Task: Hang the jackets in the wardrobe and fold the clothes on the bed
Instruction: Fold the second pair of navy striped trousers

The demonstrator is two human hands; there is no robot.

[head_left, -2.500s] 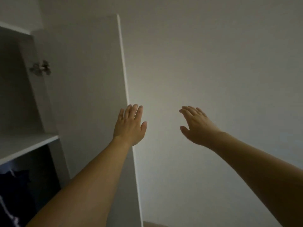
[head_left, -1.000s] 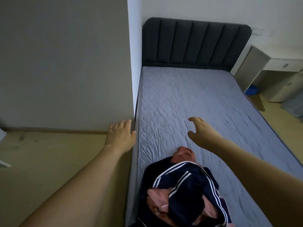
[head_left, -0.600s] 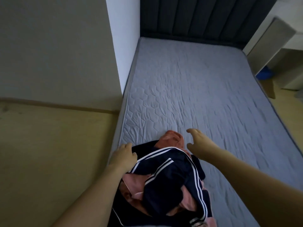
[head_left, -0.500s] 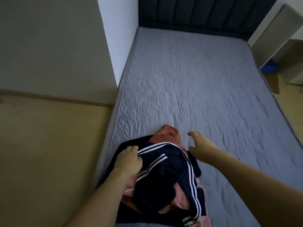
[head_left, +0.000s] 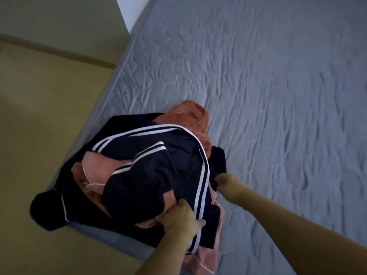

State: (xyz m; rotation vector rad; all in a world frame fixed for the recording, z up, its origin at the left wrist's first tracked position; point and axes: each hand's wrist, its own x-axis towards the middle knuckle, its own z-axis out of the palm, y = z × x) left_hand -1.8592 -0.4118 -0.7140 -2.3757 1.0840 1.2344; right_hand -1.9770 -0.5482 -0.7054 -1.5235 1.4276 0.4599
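A single head-worn camera looks steeply down from above the near corner of the grey quilted bed (head_left: pixel 258 80), tilted so the bed's edge runs diagonally from lower left to upper centre. It sits close over the heap of navy and pink clothes (head_left: pixel 151 171), with yellowish wooden floor (head_left: pixel 43 120) filling the left side.

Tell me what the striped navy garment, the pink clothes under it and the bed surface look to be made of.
Navy garment: smooth, slightly shiny knit, probably synthetic tracksuit fabric, with sewn-on white stripes. Pink clothes: soft matte cloth with thin pale piping, possibly pyjama fabric; the orange piece looks plusher, perhaps fleece. Bed surface: grey quilted textile, stitched in hexagons, wrinkled.
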